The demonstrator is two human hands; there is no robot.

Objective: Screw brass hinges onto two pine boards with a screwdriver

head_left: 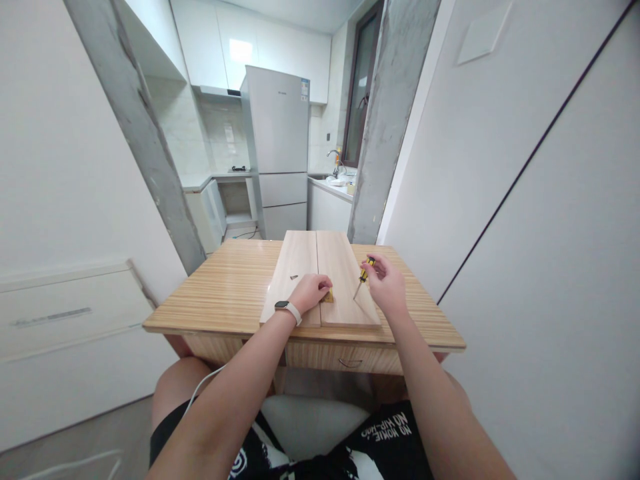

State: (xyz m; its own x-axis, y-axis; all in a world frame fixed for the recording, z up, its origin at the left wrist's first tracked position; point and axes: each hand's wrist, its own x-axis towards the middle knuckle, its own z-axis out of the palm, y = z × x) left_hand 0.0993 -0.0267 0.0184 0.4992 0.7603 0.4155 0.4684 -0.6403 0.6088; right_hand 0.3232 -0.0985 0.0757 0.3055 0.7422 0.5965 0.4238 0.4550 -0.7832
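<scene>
Two pale wooden boards (295,257) lie side by side on the table, with a thin seam between them. My left hand (311,291) rests over that seam, its fingers closed on a small brass-coloured hinge (328,297) that is partly hidden beneath them. In my right hand (387,283) is a screwdriver (367,268) with a yellow and black handle. Its shaft slants down to the left, and the tip is at or just above the right board; I cannot tell if they touch. Small dark screws (294,277) lie on the left board.
The boards rest on a striped wooden table (220,287) with a drawer handle (350,363) at its front. Beyond stand a grey refrigerator (280,127) and a sink counter (330,200). White panels (540,200) rise close on the right. A white cable (203,383) crosses my left leg.
</scene>
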